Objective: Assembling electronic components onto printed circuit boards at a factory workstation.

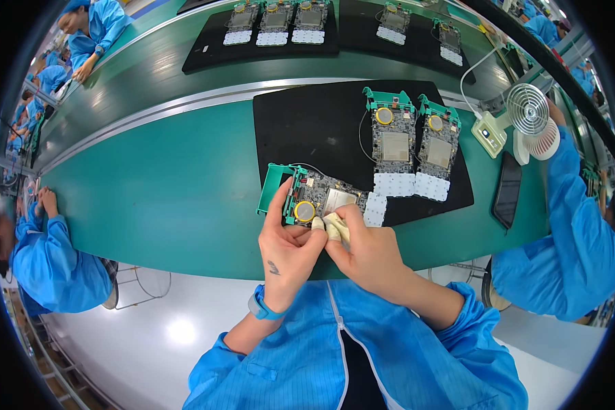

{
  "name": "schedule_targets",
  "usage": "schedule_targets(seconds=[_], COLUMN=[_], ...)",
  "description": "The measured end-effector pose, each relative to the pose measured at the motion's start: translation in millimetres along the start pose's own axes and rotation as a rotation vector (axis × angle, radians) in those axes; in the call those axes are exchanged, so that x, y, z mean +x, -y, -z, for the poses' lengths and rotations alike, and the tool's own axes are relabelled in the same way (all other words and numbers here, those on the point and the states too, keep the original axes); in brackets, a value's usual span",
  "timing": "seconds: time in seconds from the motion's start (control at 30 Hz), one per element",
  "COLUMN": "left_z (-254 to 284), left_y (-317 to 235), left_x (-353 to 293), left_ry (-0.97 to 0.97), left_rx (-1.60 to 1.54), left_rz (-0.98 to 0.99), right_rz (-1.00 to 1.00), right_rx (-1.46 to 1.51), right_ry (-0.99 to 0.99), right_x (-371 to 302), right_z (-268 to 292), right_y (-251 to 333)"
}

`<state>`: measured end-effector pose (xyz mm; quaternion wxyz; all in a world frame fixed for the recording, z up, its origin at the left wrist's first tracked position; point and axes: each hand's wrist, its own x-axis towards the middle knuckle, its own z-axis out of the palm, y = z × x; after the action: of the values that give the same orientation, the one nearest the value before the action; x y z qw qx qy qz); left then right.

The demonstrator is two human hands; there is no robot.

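A circuit board (321, 190) with a round coin cell, a silver shield and a green plastic frame (272, 186) at its left end lies tilted in front of me. My left hand (287, 239) is closed around the frame end of this board, index finger along its left side. Pale finger cots cover some fingertips. My right hand (370, 246) is closed at the board's near edge, close to the left thumb; what it pinches there, if anything, I cannot make out. A white keypad sheet (374, 209) sticks out at the board's right end.
Two similar boards (395, 147) lie on the black mat (307, 123). Right of it are a black phone (507, 191) and a small white fan (527, 109). More boards sit on black mats (215, 44) on the conveyor (137, 89). Co-workers in blue sit at both sides.
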<state>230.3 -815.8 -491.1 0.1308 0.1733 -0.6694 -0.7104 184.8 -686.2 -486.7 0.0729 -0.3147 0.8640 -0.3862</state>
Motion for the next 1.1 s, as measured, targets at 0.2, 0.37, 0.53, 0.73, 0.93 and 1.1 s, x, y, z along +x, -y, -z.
schedule_targets(seconds=[0.2, 0.37, 0.53, 0.73, 0.93, 1.1], left_z=[-1.8, -2.6, -5.3, -5.9, 0.7, 7.3], left_y=[-2.9, 1.7, 1.9, -2.9, -1.0, -0.2], left_x=[-2.2, -0.3, -1.3, -3.1, 12.7, 26.7], left_ry=[-0.013, -0.001, 0.007, 0.044, 0.038, 0.104], left_rx=[-0.086, -0.177, -0.139, -0.086, -0.041, -0.041], left_rz=[0.022, 0.046, 0.03, 0.021, -0.013, -0.045], right_rz=[0.205, 0.263, 0.221, 0.176, 0.162, 0.396], right_rx=[-0.357, -0.229, -0.206, -0.266, 0.038, -0.063], right_ry=[-0.09, 0.037, -0.004, -0.072, 0.035, 0.116], right_x=[0.3, 7.2, 4.6, -1.7, 10.0, 27.7], right_z=[-8.0, 10.8, 7.2, 1.3, 24.7, 31.3], right_y=[-1.6, -16.7, -17.5, -9.3, -11.7, -26.8])
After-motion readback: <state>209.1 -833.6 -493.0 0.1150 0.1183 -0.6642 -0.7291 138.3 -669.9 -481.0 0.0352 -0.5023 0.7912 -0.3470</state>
